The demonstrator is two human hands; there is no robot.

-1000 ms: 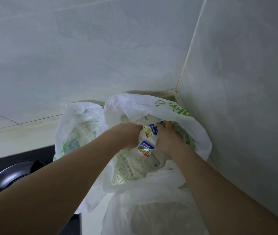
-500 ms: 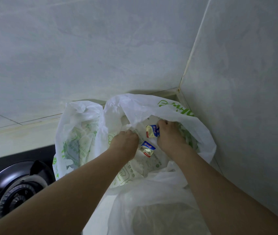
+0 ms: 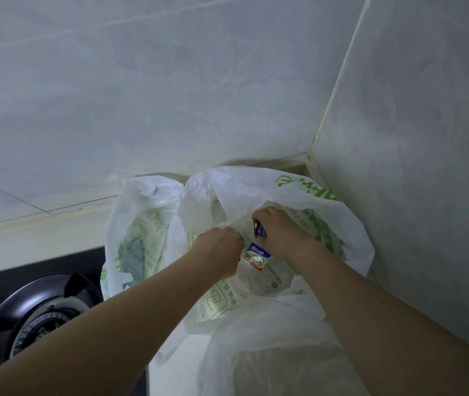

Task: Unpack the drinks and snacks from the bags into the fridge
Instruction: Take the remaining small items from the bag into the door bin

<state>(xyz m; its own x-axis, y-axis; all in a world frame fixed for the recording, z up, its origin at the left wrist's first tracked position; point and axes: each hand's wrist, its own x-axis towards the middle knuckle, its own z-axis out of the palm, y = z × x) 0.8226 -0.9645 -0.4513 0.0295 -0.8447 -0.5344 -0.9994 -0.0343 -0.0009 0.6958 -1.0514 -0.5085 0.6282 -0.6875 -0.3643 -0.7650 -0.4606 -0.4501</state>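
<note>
While the left hand [image 3: 218,248] grips the bag [image 3: 259,184], the right hand [image 3: 280,231] pinches a snack packet [image 3: 259,230].

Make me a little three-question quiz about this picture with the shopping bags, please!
1. True or false: the right hand is inside the white bag with green print.
2. What lies between the two hands? A) a small blue and gold packet B) a banana C) a spoon
3. What black thing sits left of the bags?

Key:
1. True; it grips a small packet there.
2. A
3. A stove burner, below the left hand, which grips the bag.
</note>
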